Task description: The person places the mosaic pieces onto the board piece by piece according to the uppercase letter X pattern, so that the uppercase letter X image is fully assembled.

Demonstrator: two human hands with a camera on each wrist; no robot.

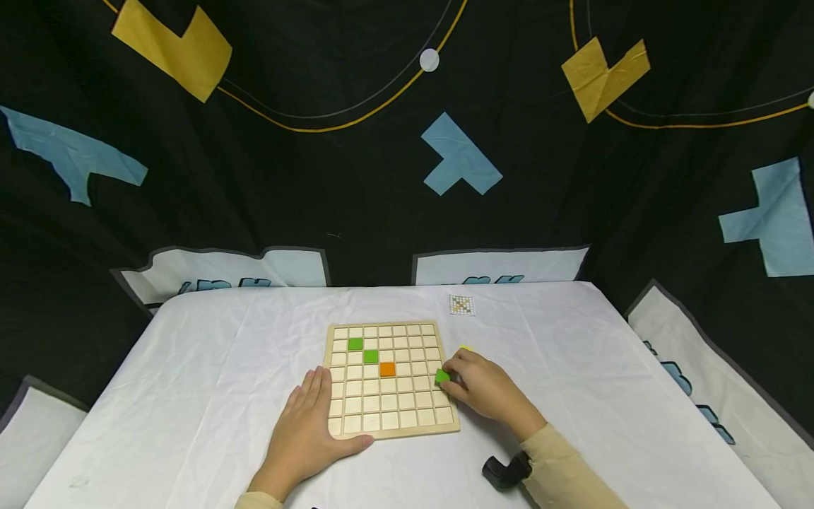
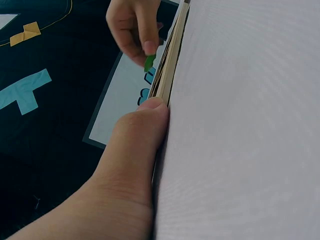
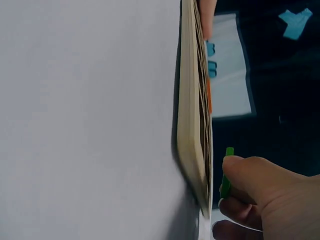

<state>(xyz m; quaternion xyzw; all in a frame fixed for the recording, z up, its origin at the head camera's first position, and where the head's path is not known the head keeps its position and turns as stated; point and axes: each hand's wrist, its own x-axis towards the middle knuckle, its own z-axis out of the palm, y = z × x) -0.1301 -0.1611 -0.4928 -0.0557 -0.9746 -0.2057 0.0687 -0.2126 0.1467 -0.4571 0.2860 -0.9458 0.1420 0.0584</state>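
Note:
A wooden grid board [image 1: 388,430] lies on the white cloth, its cells cream-coloured. Two green tiles [image 1: 371,356] and an orange tile [image 1: 387,369] sit in its cells, in a diagonal line. My left hand [image 1: 304,430] rests along the board's left edge with straight fingers, the thumb touching the front edge. Between thumb and fingertips my right hand [image 1: 486,387] pinches a green square tile [image 1: 441,377] over the board's right side. In the right wrist view that held tile [image 3: 226,186] stands on edge, apart from the board.
Behind the board lies a small card with a coloured grid pattern [image 1: 461,305]. Something yellow [image 1: 467,348] peeks out behind the right hand, mostly hidden. A black strap piece [image 1: 506,472] is at the right wrist. A dark curtain [image 1: 375,205] hangs beyond the white table [image 1: 210,353].

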